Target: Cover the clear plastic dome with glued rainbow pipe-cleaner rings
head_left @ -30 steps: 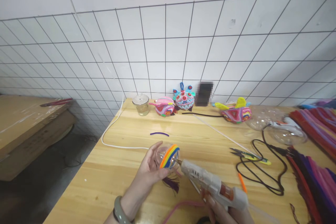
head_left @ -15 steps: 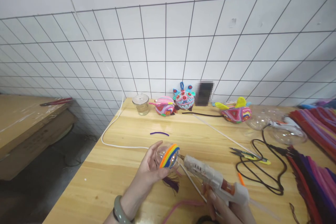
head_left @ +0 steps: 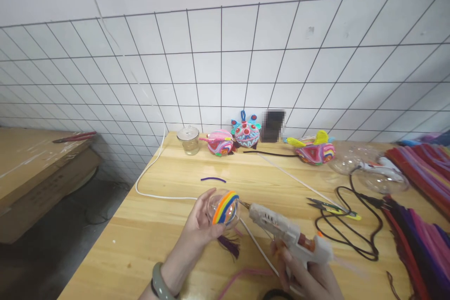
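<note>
My left hand [head_left: 200, 225] is closed around a clear plastic ball [head_left: 215, 204] that carries curved orange, yellow and blue strips [head_left: 225, 207]. In my right hand [head_left: 298, 267] is a white hot glue gun [head_left: 277, 225], its metal nozzle pointing left at the ball's right side. Whether the tip touches the ball I cannot tell. A clear glue stick pokes out of the gun's back end. Below the ball lies a dark purple tassel [head_left: 229, 245], and a short purple strip [head_left: 213, 179] rests on the table beyond it.
Along the back stand a lidded glass cup [head_left: 189, 140], colourful decorated balls [head_left: 247, 132] and a dark blurred object [head_left: 273, 125]. At right lie snips [head_left: 330, 206], a black cord [head_left: 351, 253], clear balls [head_left: 383, 180] and bundles of coloured strips [head_left: 422, 239]. A white cable [head_left: 165, 195] crosses the table.
The glue gun's nozzle has shifted slightly right and up along the ball's edge. The ball has turned a little in my left hand.
</note>
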A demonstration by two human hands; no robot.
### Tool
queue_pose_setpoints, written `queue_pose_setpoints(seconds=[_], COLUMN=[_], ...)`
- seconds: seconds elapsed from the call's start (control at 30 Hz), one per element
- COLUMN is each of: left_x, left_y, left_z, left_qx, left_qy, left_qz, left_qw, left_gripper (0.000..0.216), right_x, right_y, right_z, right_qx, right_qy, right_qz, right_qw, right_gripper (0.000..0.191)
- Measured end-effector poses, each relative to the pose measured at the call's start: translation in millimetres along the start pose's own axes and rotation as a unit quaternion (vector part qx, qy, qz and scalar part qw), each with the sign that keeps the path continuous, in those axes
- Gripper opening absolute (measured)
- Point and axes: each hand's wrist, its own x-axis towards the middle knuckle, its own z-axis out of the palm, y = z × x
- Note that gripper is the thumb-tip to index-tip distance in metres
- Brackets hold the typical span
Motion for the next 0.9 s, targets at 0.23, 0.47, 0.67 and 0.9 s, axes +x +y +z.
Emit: queue_pose_setpoints(seconds=[0.23, 0.47, 0.67, 0.9], left_x=[1, 2, 2, 3], left_y=[5, 5, 5, 3], left_z=[4, 3, 5, 4], left_qx=[0.002, 0.010, 0.021, 0.045], left_qy=[0.028, 0.034, 0.066, 0.064], left_qz=[0.024, 0.054, 0.055, 0.034], left_qw=[0.999, 0.998, 0.996, 0.996], left_gripper=[0.071, 0.070, 0.068, 0.064], right_x=[27, 49, 57, 37], right_y=[4, 14, 11, -18], right_z=[-7, -5, -14, -41], right_qx=[0.117, 0.031, -0.191, -0.468], right_qy=[0.062, 0.086, 0.081, 0.086], right_qz=[0.089, 0.147, 0.128, 0.074], right_qw=[0.987, 0.985, 0.970, 0.876], right_gripper=[0.051, 0.042, 0.032, 0.032])
